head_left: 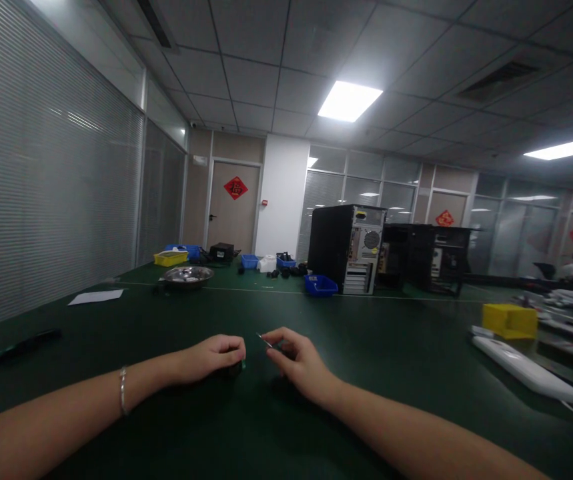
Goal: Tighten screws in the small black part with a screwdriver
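Observation:
Low over the dark green table (176,427), my left hand (211,357) is closed around a small dark part (235,369) with a green edge. My fingers hide most of that part, so its kind is unclear. To its right, a short gap away, my right hand (296,363) pinches a thin, pointed silver metal tool (265,341) between thumb and fingers. The tool's tip points up and left, toward the left hand, without touching it.
A dark long-handled tool (26,345) and white paper (96,297) lie left. Behind are a metal bowl (187,276), blue bin (321,285) and computer case (336,250). Rightward stand a yellow bin (509,321) and white corded device (523,367); a person sits far right.

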